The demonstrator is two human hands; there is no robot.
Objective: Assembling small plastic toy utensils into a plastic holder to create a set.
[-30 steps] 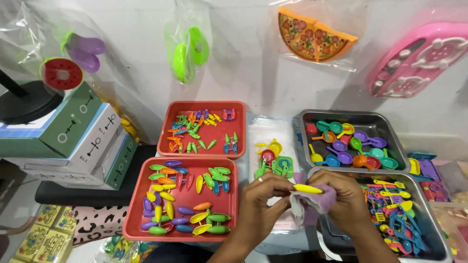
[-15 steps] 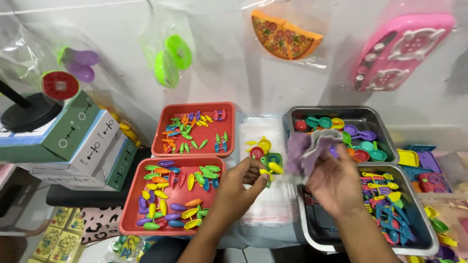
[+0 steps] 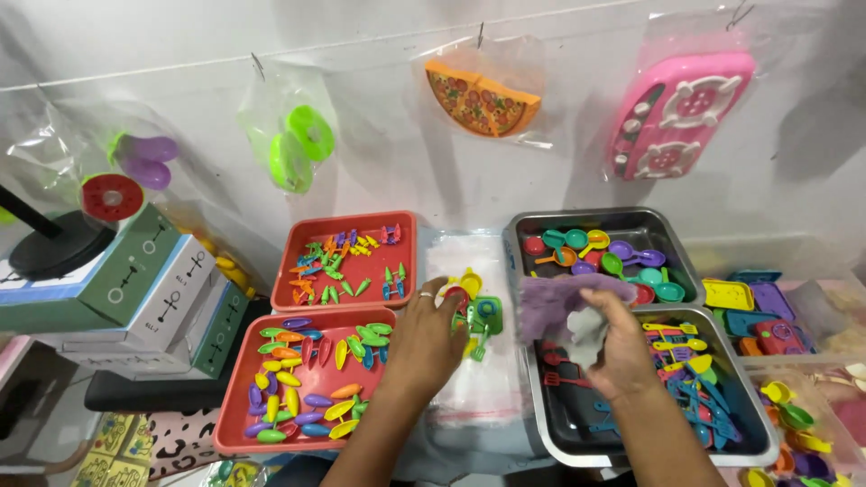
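My left hand (image 3: 422,341) rests palm down on a clear plastic bag (image 3: 474,397) that lies flat between the trays, its fingers beside a small pile of bright toy pieces (image 3: 474,307) in the bag. My right hand (image 3: 615,347) is lifted over the near metal tray (image 3: 649,446) and grips a purple and white cloth-like piece (image 3: 564,311). A ring shows on one finger of the left hand.
Two red trays (image 3: 239,424) of small coloured plastic parts lie at left. A far metal tray (image 3: 672,239) holds toy pans and spoons. Boxes (image 3: 162,302) are stacked far left. Bagged toys, a pizza slice (image 3: 478,97) and a pink stove (image 3: 681,113), hang on the wall.
My left hand has moved off the purple piece and come down flat on the bag. My right hand has carried the purple piece up and right, over the metal trays.
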